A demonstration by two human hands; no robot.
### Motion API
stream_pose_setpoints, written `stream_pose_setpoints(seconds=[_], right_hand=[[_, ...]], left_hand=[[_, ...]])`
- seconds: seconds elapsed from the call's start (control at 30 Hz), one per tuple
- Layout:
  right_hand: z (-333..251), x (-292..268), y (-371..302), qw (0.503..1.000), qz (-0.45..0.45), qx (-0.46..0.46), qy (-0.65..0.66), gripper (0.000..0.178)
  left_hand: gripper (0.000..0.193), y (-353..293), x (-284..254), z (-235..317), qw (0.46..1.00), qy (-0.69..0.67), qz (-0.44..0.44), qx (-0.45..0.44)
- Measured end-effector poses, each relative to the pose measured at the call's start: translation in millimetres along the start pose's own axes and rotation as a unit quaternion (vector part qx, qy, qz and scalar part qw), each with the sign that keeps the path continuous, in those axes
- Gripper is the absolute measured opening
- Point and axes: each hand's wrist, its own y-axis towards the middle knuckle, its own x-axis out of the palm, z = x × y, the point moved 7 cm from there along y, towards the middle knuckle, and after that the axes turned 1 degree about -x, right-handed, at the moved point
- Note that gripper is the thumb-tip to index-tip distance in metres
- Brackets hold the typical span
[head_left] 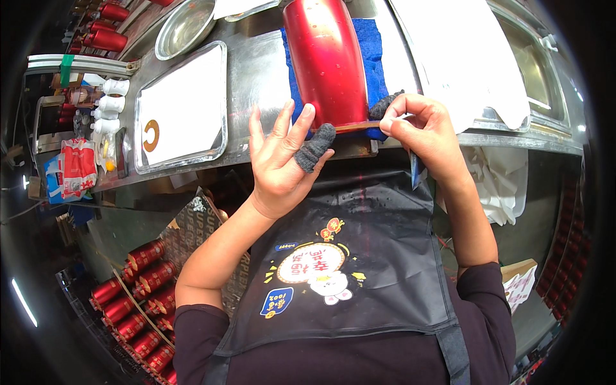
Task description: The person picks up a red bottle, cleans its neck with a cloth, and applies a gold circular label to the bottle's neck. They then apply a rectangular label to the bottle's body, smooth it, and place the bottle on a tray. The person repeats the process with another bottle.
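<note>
A glossy red metal cylinder (327, 61) with water drops lies on a blue cloth (372, 48), its near end toward me. A thin brownish-gold strip (356, 127) runs across that near end. My right hand (423, 128) pinches the strip's right end between thumb and fingertip, and a narrow blue piece (416, 170) sticks out below this palm. My left hand (282, 154) has its fingers spread at the cylinder's left. A black knit finger cover (316, 147) on it meets the strip's left end; whether it presses there is hidden. Another black cover (387, 104) shows at my right hand.
Left of the cloth, a tray (221, 109) holds a white sheet and a brown C-shaped ring (151, 135). Behind it stands a metal bowl (186, 29). White sheeting (462, 58) covers the bench at right, before a sink (529, 64). Several red cylinders (144, 308) lie low left.
</note>
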Motion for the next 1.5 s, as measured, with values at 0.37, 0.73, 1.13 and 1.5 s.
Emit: stream_pose_setpoints(seconds=[0.37,0.73,1.13,1.5], right_hand=[[6,6,5,1.000,-0.003,0.002,-0.003,0.010],[0,18,2,1.000,-0.018,0.013,0.015,0.008],[0,9,0,1.000,-0.008,0.011,0.019,0.009],[11,11,7,1.000,-0.013,0.019,0.000,0.010]], left_hand=[[0.017,38,8,28,0.991,0.102,0.011,0.091],[0.050,6,4,-13,0.991,-0.091,0.041,-0.093],[0.038,4,-1,-1,1.000,-0.001,-0.001,0.002],[0.027,35,10,22,0.993,0.090,0.004,0.081]])
